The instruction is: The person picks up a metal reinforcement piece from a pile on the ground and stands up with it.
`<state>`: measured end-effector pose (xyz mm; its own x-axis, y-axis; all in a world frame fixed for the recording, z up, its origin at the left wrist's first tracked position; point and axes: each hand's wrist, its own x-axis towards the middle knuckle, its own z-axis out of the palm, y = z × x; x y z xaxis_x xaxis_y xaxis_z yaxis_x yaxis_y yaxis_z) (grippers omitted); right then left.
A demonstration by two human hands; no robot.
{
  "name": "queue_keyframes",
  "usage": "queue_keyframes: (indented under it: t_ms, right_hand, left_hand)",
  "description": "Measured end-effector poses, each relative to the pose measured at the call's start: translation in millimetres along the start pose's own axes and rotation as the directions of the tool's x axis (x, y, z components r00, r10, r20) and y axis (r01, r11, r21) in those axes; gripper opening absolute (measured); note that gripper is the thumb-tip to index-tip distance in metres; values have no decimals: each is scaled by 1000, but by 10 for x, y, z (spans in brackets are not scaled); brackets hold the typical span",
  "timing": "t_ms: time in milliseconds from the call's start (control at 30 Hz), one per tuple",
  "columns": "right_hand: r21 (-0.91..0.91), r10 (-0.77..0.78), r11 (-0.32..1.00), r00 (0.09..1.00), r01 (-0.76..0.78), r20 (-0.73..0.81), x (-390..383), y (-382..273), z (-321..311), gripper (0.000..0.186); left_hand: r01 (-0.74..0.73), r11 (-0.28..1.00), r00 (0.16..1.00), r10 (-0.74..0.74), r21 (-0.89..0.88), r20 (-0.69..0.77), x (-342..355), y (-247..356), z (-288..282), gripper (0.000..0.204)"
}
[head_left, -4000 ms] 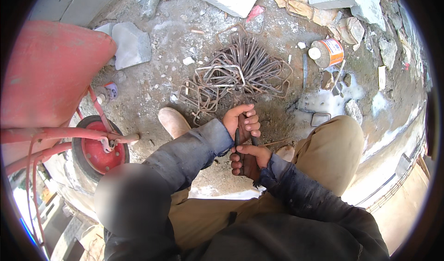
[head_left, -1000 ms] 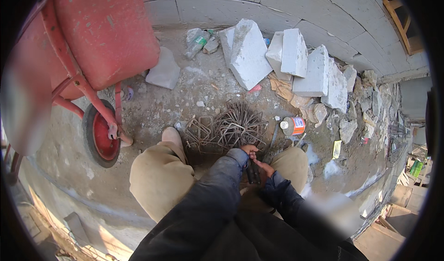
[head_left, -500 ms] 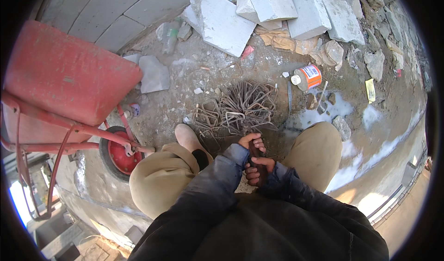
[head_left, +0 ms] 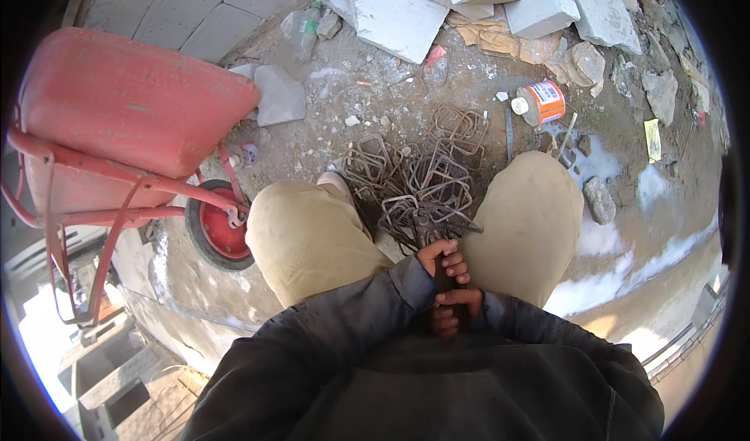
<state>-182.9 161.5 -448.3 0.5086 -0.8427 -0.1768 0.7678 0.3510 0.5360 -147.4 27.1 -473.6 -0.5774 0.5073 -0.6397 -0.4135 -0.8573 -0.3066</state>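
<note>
— Look, the person bent lower just now. A moment ago the pile of wire loops was out past the knees. Now the wire loops point(head_left: 418, 179) sit right between the two knees.

— What are the hands doing?

— The left hand point(head_left: 444, 260) is wrapped tight around a dark rod point(head_left: 447, 278). The right hand point(head_left: 455, 307) grips the same rod just under it. Both fists are closed on it, one on top of the other, same as before.

— Where does the rod go?

— Its far end pokes into the near edge of the loops. I can't see the tip, the wires hide it.

— Did anything else move?

— The red wheelbarrow point(head_left: 129, 117) looks bigger and closer on the left now, but I think only the head turned. The orange can point(head_left: 544, 102) is where it was, near the broken white blocks point(head_left: 406, 15).

— So what does that mean?

— I think the work on the loops keeps going. The hands never let go, they just pulled in close to the body.
</note>
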Motion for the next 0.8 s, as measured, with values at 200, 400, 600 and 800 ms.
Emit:
queue_keyframes:
  t_ms: [200, 400, 600, 800]
  right_hand:
    - [-34, -169, 985, 986, 169, 2, 191, 233, -84, 24]
    - [39, -302, 950, 945, 309, -129, 246, 427, -94, 18]
    - [113, -379, 914, 919, 390, -110, 312, 487, -128, 16]
    - [138, -381, 921, 919, 365, 106, 480, 450, -257, 14]
  left_hand:
    - [128, 991, 962, -133, -33, -240, -76, -18, 60, 30]
    - [202, 977, 905, -213, -68, -369, -113, -95, 7, 14]
    - [213, 975, 885, -162, 70, -436, -214, -123, -44, 10]
    - [205, 979, 906, -184, 15, -382, -261, -54, 2, 17]
